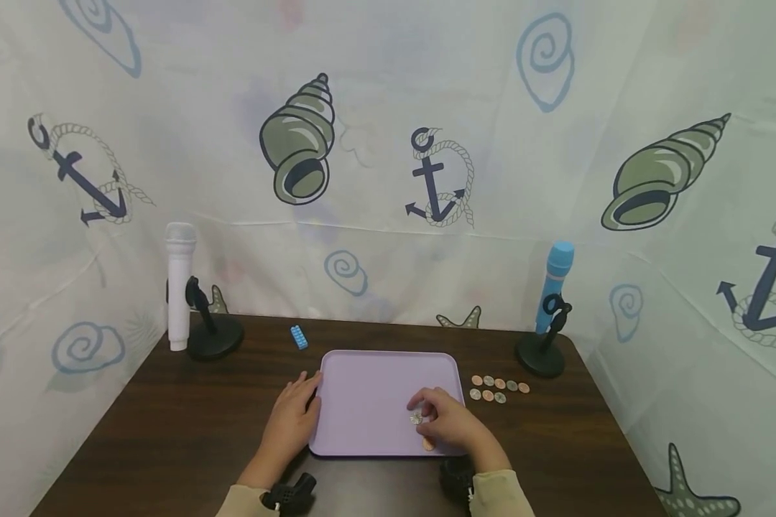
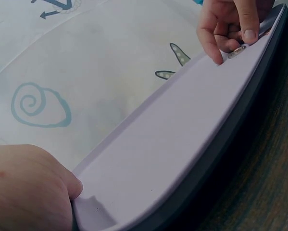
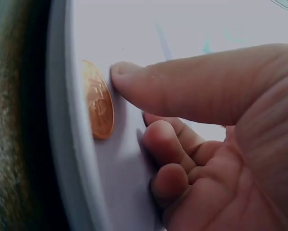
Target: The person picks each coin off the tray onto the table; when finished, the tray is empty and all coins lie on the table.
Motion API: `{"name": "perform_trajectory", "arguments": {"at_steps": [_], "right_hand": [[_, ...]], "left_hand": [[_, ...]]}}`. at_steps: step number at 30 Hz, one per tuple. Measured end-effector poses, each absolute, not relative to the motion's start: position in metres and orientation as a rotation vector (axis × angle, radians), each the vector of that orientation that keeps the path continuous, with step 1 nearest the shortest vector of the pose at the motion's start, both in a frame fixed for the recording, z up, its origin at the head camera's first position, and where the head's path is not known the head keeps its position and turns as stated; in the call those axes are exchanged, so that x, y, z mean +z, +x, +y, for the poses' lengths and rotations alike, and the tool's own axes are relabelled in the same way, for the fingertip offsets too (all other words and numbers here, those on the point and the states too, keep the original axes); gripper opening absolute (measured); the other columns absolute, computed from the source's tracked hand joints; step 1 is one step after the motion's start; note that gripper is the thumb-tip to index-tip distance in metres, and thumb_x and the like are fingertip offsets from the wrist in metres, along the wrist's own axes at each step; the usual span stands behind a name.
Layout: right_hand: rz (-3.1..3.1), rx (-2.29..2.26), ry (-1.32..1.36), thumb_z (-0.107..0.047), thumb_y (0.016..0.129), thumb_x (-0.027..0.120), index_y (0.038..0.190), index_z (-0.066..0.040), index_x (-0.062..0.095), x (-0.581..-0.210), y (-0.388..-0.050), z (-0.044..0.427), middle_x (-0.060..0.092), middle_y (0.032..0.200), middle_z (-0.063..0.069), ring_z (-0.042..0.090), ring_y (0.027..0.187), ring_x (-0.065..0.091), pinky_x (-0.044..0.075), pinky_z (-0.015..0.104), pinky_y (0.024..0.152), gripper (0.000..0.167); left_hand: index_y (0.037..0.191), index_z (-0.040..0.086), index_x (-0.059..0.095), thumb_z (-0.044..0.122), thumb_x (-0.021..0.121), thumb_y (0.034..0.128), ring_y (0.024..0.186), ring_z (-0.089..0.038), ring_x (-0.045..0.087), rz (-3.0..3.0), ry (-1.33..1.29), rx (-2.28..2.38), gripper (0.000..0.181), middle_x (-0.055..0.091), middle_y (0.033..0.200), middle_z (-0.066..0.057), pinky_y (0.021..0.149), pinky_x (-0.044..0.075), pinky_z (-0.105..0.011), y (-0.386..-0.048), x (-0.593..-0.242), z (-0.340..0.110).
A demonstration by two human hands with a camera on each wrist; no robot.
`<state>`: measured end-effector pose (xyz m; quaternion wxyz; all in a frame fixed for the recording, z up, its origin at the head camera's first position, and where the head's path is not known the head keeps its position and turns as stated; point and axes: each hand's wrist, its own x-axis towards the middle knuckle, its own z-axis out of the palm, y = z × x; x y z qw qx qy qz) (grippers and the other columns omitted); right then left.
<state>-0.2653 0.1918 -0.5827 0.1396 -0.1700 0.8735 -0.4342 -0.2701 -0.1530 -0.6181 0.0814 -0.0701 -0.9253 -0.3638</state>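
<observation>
My left hand (image 1: 293,416) rests along the left edge of a lilac tray (image 1: 368,402), fingers fairly straight. In the left wrist view, its thumb (image 2: 72,185) touches the tray's rim. Over the tray's right part, my right hand (image 1: 449,420) is lowered, with index finger and thumb spread around a silver coin (image 1: 417,417). That coin (image 2: 236,51) appears to lie on the tray. A copper coin (image 1: 429,444) lies by the front rim, just beside the right thumb (image 3: 129,77). The right wrist view hides the silver coin behind the hand.
Several copper and silver coins (image 1: 499,384) lie in two rows right of the tray. A blue toy brick (image 1: 299,337) sits behind it. A white microphone (image 1: 179,287) on a black stand is at left, a blue microphone (image 1: 556,276) on another at right.
</observation>
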Motion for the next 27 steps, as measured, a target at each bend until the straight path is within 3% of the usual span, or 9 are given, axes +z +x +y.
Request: {"name": "perform_trajectory", "arguments": {"at_steps": [9, 16, 21, 27], "right_hand": [[2.598, -1.241, -0.478, 0.003, 0.084, 0.080, 0.097, -0.003, 0.074, -0.5850, -0.2645, 0.1865, 0.056, 0.094, 0.008, 0.016, 0.087, 0.050, 0.044, 0.023, 0.071, 0.016], [2.641, -1.236, -0.479, 0.002, 0.086, 0.082, 0.104, -0.004, 0.070, -0.5864, -0.2631, 0.1869, 0.054, 0.091, 0.007, 0.014, 0.083, 0.049, 0.044, 0.023, 0.070, 0.023], [2.672, -1.205, -0.476, 0.000, 0.086, 0.083, 0.097, -0.004, 0.071, -0.5850, -0.2621, 0.1857, 0.054, 0.090, 0.005, 0.013, 0.082, 0.048, 0.043, 0.024, 0.069, 0.016], [2.674, -1.207, -0.479, -0.002, 0.089, 0.084, 0.104, -0.003, 0.070, -0.5829, -0.2610, 0.1852, 0.055, 0.090, 0.007, 0.013, 0.081, 0.048, 0.043, 0.024, 0.066, 0.020]], "left_hand": [[0.159, 0.004, 0.055, 0.014, 0.060, 0.1090, 0.163, -0.040, 0.039, -2.774, -0.214, -1.091, 0.051, 0.056, 0.165, -0.014, 0.137, 0.020, -0.062, -0.2714, -0.6185, -0.1542], [0.159, 0.005, 0.055, 0.014, 0.059, 0.1095, 0.163, -0.040, 0.038, -2.779, -0.212, -1.089, 0.051, 0.055, 0.165, -0.014, 0.137, 0.020, -0.062, -0.2712, -0.6185, -0.1542], [0.158, 0.005, 0.056, 0.015, 0.059, 0.1093, 0.163, -0.040, 0.039, -2.769, -0.209, -1.094, 0.050, 0.056, 0.164, -0.014, 0.137, 0.021, -0.062, -0.2701, -0.6176, -0.1533], [0.157, 0.003, 0.057, 0.013, 0.061, 0.1079, 0.161, -0.043, 0.040, -2.755, -0.215, -1.095, 0.050, 0.057, 0.163, -0.015, 0.135, 0.022, -0.065, -0.2689, -0.6170, -0.1528]]}}
